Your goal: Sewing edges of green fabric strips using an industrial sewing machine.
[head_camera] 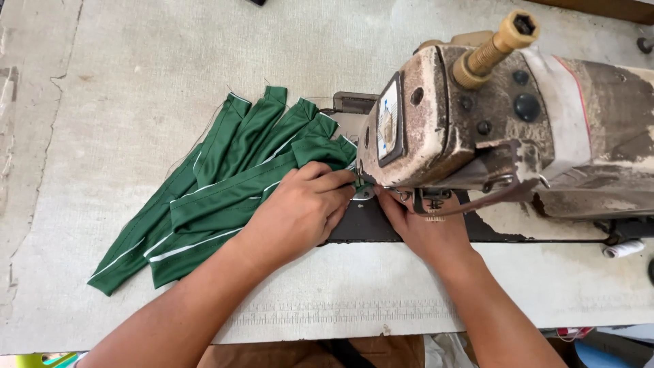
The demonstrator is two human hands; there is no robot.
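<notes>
Several long green fabric strips with white piping (218, 184) fan out on the worn table (136, 75), their ends gathered near the needle of an old, chipped sewing machine (490, 123). My left hand (303, 211) lies flat on the top strip, fingertips pressing it beside the presser foot (364, 192). My right hand (426, 228) rests on the dark machine bed under the machine head, fingers reaching to the same spot; its fingertips are partly hidden by the head.
A white thread spool (623, 249) lies at the right edge of the table. The machine's brass-coloured knob (504, 41) sticks up toward me. The table's front edge runs below my forearms.
</notes>
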